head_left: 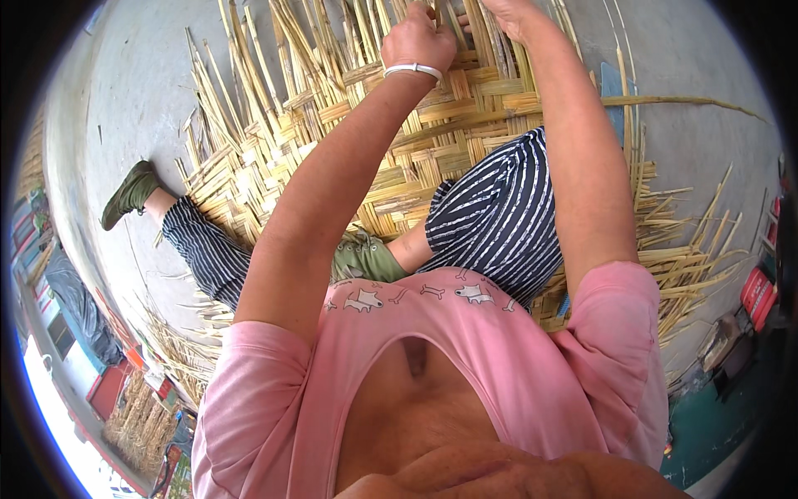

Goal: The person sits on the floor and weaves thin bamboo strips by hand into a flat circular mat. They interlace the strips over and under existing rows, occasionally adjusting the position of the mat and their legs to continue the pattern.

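Observation:
A half-woven mat [391, 183] of flat, straw-coloured reed strips spreads beneath my arms, with loose strip ends fanning out at the far side. My left hand [420, 40], with a white band at its wrist, is closed in a fist over the strips at the mat's far edge. What sits in its fingers is mostly hidden. Just to its right, my right hand [511, 15] reaches the same edge; the top of the picture cuts it off, so its fingers do not show clearly. One long reed strip [682, 101] lies crosswise over the weave and sticks out far to the right.
My legs in striped trousers [503, 212] rest on the mat, with one green shoe [370, 258] on the weave and another [129, 195] on the grey floor [125, 100]. Loose strip ends [690, 249] jut out at right. Dark plastic sheeting [79, 299] lies far left.

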